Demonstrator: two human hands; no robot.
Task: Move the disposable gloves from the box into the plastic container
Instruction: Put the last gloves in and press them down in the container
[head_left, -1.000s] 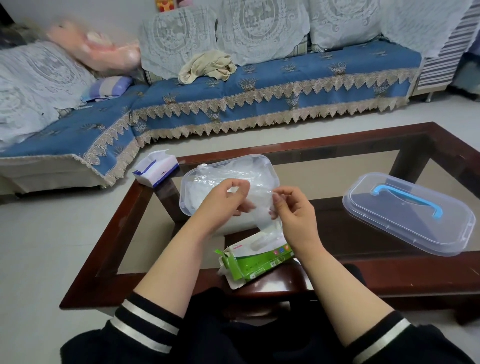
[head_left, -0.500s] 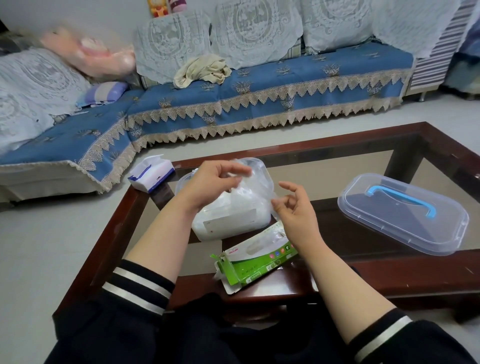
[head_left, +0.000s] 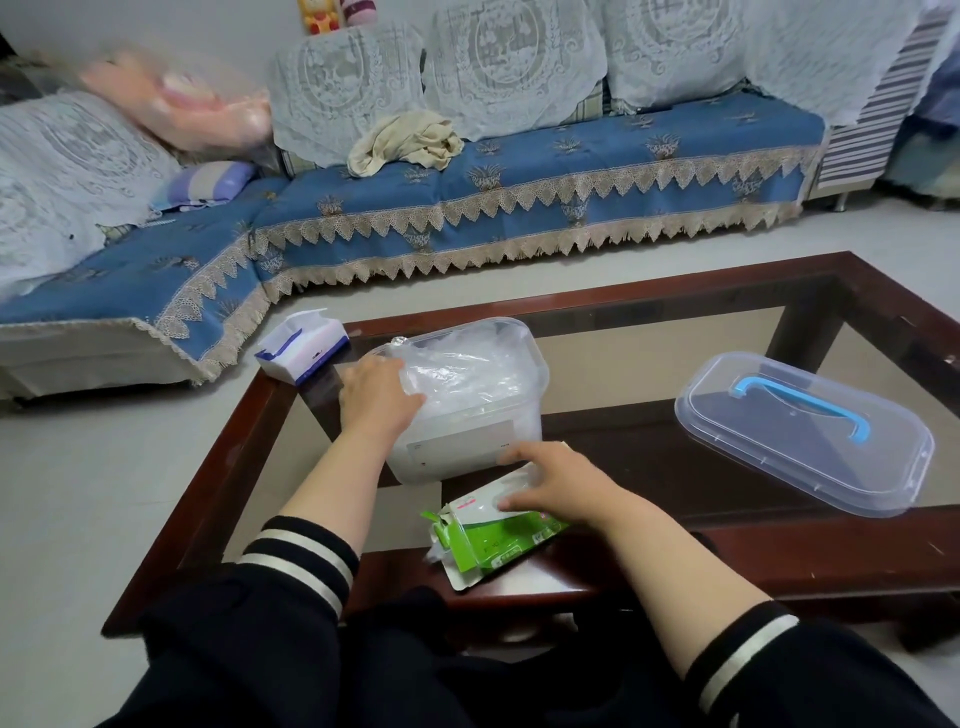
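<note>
Glove dropped in container, left hand presses gloves flat; right hand, fingers relaxed, back at box for next.

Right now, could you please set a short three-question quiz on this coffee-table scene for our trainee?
1. True or false: the clear plastic lid with the blue handle is fitted on the clear plastic container.
2. Which hand is reaching onto the green and white cardboard glove box? A. left hand B. right hand
3. Fill in: the thin clear disposable gloves in the container are being pressed by the ____ hand.

Key:
1. False; the lid lies apart on the dark wooden glass-topped table, to the container's right.
2. B, the right hand.
3. Left; the left hand lies on them at the container's left end.
</note>
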